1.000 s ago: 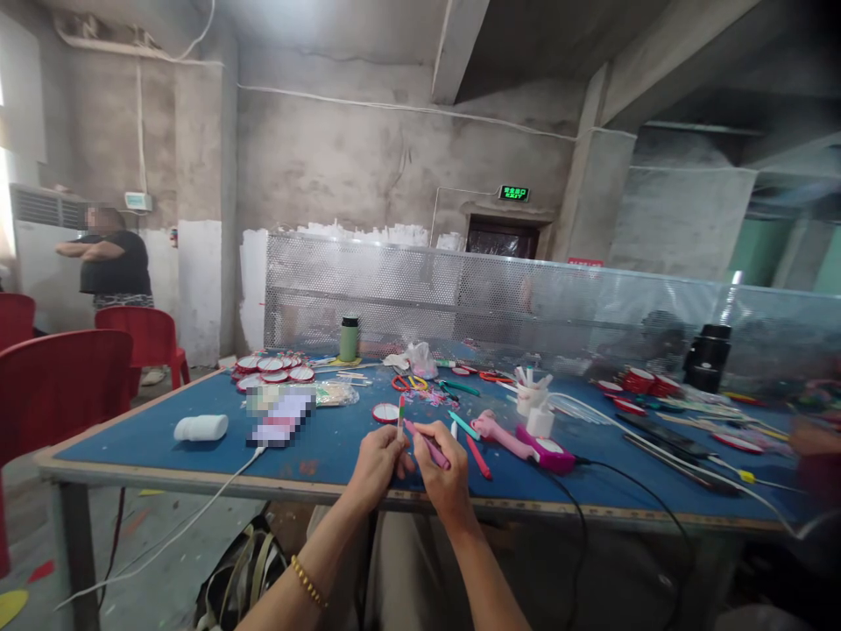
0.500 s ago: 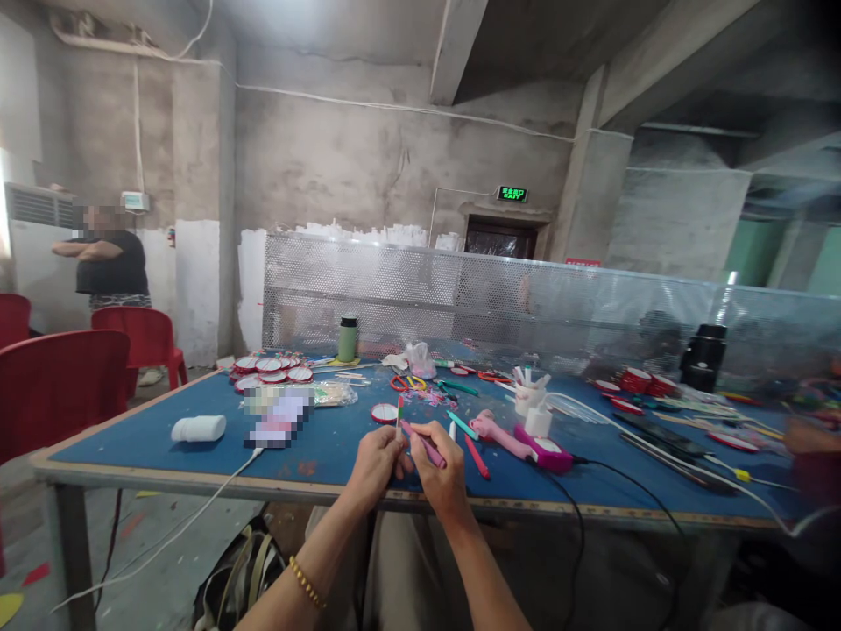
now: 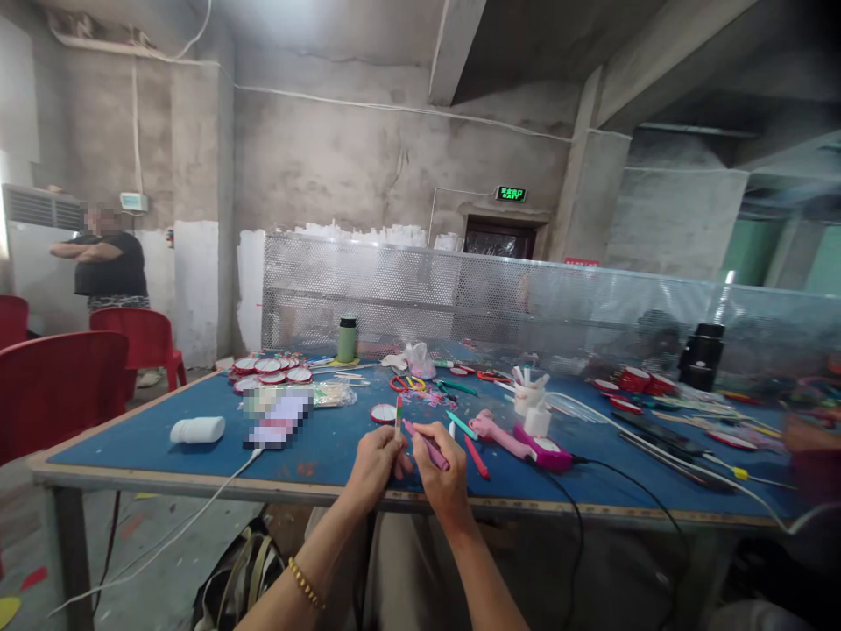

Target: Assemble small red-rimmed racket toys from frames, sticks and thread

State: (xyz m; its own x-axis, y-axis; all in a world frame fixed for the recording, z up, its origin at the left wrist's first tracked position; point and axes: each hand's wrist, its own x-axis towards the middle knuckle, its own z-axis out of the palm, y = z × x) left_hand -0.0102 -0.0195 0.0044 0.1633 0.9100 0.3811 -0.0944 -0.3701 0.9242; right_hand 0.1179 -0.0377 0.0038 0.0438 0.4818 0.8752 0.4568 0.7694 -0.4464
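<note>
**Operator:** Pink-purple marker pen (image 3: pixel 427 445): report location and grip.

**Inspector:** It sits in the right hand (image 3: pixel 445 473), above the near edge of the blue-topped work table (image 3: pixel 151 434). The fingers are curled around the barrel and pinch it; the pen lies slanted, its far end pointing up and to the left.

**Operator:** Left hand?

**Inspector:** The left hand (image 3: pixel 374 466) is closed on a thin upright stick with red and green bands (image 3: pixel 398 415). Thumb and fingers press together around its lower end; the upper end rises clear of the fist. The two hands touch at the knuckles, and the pen's far end lies just beside the stick.

**Operator:** A wrist item?

**Inspector:** A gold bead bracelet (image 3: pixel 307 584) circles the left wrist.

**Operator:** Adjacent items on the table?

**Inspector:** A pink hot-glue gun (image 3: pixel 519 442) lies to the right of the hands, with a black cable (image 3: pixel 631 487) running off the table edge. A red pen (image 3: pixel 477 457) and a teal pen (image 3: pixel 462 425) lie between it and the hands. A red-rimmed round disc (image 3: pixel 385 412) lies just behind the stick. A white plastic bottle (image 3: pixel 197 429) lies on its side well to the left. A green flask (image 3: pixel 347 339) stands upright at the far side. A person in a dark top (image 3: pixel 111 263) stands at the far left, beyond red plastic chairs (image 3: pixel 62 386).
</note>
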